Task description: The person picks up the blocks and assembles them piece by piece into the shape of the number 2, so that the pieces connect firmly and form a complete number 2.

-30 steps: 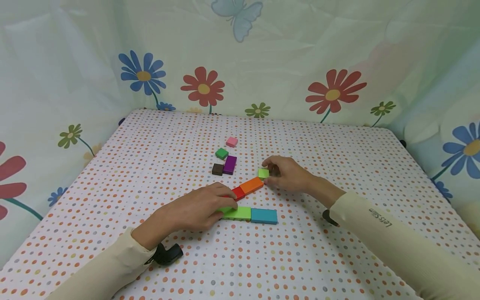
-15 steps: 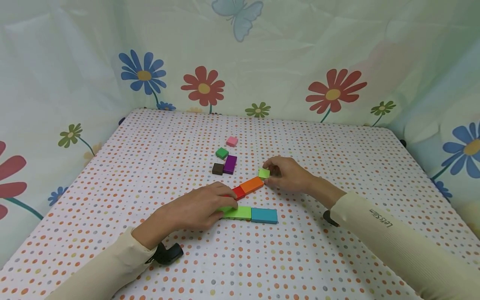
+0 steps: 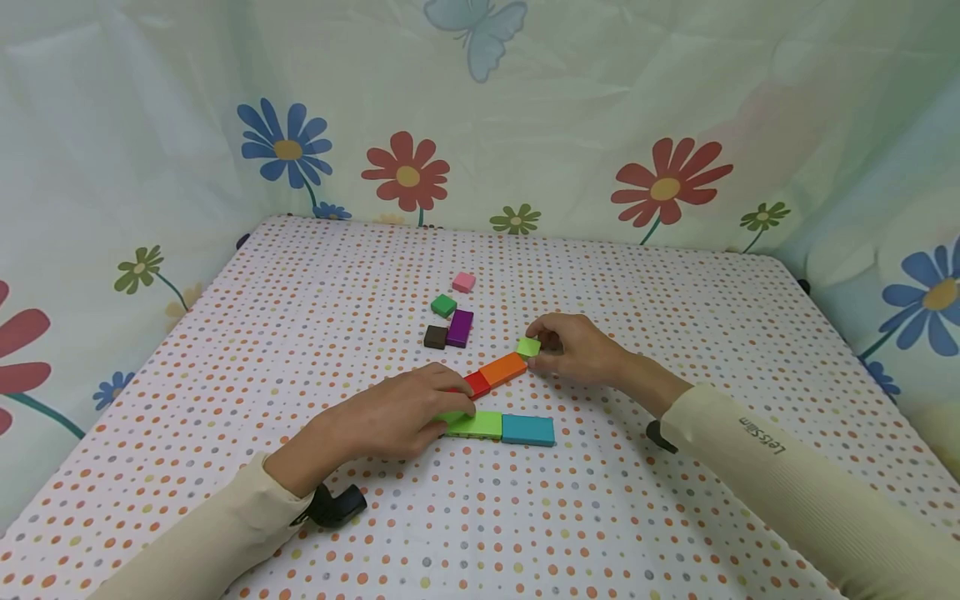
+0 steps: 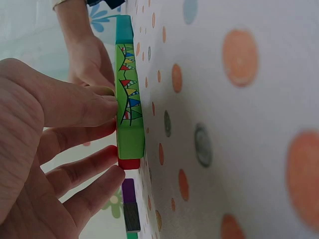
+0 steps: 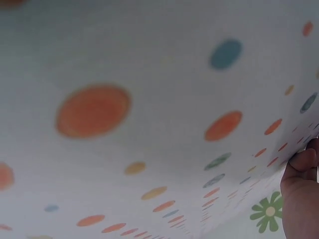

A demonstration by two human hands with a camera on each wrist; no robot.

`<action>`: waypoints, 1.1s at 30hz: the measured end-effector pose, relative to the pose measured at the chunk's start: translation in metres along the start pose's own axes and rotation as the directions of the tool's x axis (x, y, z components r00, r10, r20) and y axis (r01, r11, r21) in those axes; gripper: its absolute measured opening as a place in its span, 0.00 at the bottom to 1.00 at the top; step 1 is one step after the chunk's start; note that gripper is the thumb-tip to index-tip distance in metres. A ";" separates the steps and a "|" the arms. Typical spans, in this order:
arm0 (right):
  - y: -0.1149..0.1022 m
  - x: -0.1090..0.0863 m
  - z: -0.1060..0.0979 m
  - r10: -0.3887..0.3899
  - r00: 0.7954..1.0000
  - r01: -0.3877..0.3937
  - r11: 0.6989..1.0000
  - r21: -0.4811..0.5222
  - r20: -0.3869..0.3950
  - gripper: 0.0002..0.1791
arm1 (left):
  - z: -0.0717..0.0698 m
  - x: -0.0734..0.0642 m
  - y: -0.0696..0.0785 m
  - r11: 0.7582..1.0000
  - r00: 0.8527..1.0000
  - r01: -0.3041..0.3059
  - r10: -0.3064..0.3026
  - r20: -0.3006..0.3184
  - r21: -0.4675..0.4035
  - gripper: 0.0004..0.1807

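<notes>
In the head view, my right hand (image 3: pixel 581 350) pinches a small light green block (image 3: pixel 528 347) between thumb and fingers. That block stands at the far right end of an orange block (image 3: pixel 504 369), which adjoins a red block (image 3: pixel 477 384). My left hand (image 3: pixel 397 412) rests over the left ends of two block rows. Its fairly straight fingers touch the red block and a long light green block (image 3: pixel 480 424). A teal-blue block (image 3: pixel 528 430) abuts the long one's right end. Printed bunting shows on the long block's side (image 4: pixel 127 89) in the left wrist view.
Farther back lie a dark brown block (image 3: pixel 436 337), a purple block (image 3: pixel 460 329), a green block (image 3: pixel 444 306) and a pink block (image 3: pixel 463 282). A dotted cloth (image 3: pixel 637 500) covers the table. Behind it hangs a flowered curtain (image 3: pixel 570 108).
My right hand and the small light green block have shifted very slightly to the right over the last second. The left hand and the other blocks stay where they were.
</notes>
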State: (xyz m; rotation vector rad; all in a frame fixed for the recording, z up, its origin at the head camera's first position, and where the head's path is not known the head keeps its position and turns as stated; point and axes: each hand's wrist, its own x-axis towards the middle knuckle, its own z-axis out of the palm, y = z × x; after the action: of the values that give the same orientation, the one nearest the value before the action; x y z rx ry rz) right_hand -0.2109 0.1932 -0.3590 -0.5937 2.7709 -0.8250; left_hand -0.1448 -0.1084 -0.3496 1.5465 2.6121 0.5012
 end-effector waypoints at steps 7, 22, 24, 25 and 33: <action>-0.004 0.002 -0.002 -0.003 1.000 0.002 1.000 -0.023 -0.023 0.21 | 0.000 0.001 0.000 1.000 1.000 0.009 -0.009 0.010 -0.004 0.15; -0.032 0.028 -0.005 -0.044 0.998 0.040 0.991 -0.124 -0.034 0.24 | -0.001 0.000 0.000 1.000 1.000 0.004 -0.004 0.003 0.001 0.15; -0.036 0.033 -0.004 -0.039 0.999 0.035 0.987 -0.159 -0.023 0.25 | -0.001 0.000 0.000 1.000 1.000 0.002 -0.002 0.003 -0.002 0.15; -0.038 0.035 -0.004 -0.031 0.999 0.027 0.984 -0.175 -0.021 0.26 | -0.001 0.000 0.000 1.000 1.000 0.002 -0.002 0.003 -0.003 0.15; -0.048 0.050 0.004 0.003 1.000 -0.005 0.973 -0.231 -0.009 0.26 | 0.000 0.000 -0.001 1.000 1.000 -0.005 0.005 0.003 -0.005 0.15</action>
State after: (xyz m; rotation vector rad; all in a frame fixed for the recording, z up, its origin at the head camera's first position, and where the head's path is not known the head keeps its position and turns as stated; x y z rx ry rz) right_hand -0.2392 0.1331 -0.3386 -0.6231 2.8970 -0.5070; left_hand -0.1457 -0.1085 -0.3496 1.5521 2.6033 0.5047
